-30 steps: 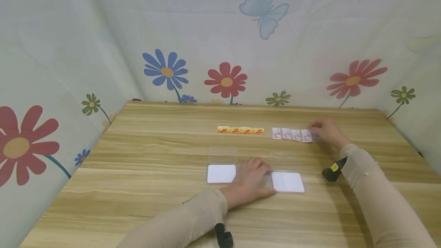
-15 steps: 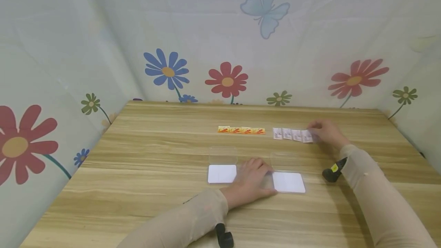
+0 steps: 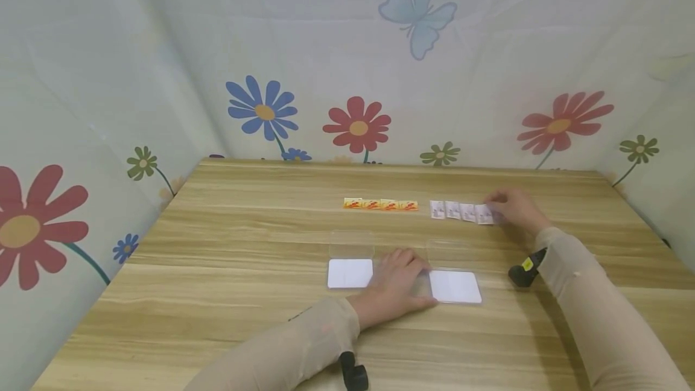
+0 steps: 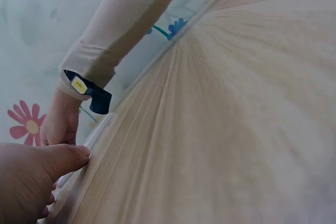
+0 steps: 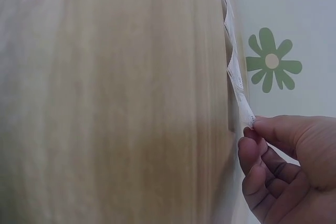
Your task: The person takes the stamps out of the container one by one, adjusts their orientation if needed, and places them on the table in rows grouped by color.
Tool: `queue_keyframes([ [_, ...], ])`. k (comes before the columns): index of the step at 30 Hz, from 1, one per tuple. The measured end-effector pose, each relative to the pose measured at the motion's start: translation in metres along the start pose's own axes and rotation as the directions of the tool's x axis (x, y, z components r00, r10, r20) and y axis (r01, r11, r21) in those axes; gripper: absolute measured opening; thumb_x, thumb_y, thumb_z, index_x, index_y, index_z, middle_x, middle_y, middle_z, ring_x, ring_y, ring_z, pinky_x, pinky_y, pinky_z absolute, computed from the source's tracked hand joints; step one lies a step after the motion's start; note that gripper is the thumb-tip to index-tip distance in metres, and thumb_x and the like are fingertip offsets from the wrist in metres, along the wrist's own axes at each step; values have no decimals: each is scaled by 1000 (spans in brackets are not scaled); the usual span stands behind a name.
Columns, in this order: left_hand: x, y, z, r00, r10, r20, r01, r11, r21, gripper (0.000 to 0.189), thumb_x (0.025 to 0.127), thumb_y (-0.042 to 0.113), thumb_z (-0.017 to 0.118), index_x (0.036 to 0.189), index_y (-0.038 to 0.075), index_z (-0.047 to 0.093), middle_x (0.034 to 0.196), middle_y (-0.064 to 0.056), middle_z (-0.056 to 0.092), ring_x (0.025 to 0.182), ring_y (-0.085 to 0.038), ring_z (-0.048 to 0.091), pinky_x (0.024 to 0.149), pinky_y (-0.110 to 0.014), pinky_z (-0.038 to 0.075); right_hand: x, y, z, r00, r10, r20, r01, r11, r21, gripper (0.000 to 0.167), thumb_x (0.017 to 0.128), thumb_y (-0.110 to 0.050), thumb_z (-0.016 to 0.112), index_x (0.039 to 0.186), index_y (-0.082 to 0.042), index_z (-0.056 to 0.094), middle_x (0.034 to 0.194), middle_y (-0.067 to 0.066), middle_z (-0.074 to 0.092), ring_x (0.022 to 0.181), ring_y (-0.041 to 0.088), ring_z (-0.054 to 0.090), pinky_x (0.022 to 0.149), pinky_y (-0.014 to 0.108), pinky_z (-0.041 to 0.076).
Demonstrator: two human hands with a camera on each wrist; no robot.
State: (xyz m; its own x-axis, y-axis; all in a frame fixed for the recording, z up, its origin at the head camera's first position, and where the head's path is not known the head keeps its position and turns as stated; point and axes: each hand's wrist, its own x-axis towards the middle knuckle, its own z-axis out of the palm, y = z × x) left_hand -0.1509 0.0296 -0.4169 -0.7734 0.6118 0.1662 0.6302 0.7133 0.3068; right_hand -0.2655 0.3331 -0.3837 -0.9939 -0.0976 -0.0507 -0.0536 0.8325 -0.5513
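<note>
My right hand (image 3: pixel 516 207) pinches the right end of a strip of small white packets (image 3: pixel 468 212) at the back right of the table. In the right wrist view, thumb and fingertips meet on the end of the strip (image 5: pixel 236 80), seen edge-on. My left hand (image 3: pixel 397 282) lies between two flat transparent cases. Its thumb and fingertips touch the left side of the right case (image 3: pixel 455 286), which has a white inside. Left of that hand sits the other case (image 3: pixel 350 273), also white inside, its clear lid (image 3: pixel 352 245) folded back.
A row of several orange-yellow packets (image 3: pixel 381 204) lies left of the white strip. The wooden table (image 3: pixel 217 246) ends at a flower-print curtain (image 3: pixel 304 47) at the back. Black cameras are strapped to both wrists.
</note>
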Motion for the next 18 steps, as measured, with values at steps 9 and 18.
queue_keyframes([
  [9,-1,-1,0,1000,13,-12,-14,1000,-14,51,79,53,71,117,20,61,116,4,57,115,-14,50,105,-33,39,-1,-1,0,1000,-17,-3,17,1000,-4,28,94,-14,56,112,8,61,114,31,61,105,42,55,93,57,42],
  [18,-1,-1,-1,1000,12,-7,-12,1000,-15,51,79,53,70,117,20,61,116,4,56,115,-14,50,105,-32,39,-2,-2,-1,1000,-5,0,5,1000,-4,28,94,-13,55,111,7,62,115,30,61,109,43,53,97,59,39],
])
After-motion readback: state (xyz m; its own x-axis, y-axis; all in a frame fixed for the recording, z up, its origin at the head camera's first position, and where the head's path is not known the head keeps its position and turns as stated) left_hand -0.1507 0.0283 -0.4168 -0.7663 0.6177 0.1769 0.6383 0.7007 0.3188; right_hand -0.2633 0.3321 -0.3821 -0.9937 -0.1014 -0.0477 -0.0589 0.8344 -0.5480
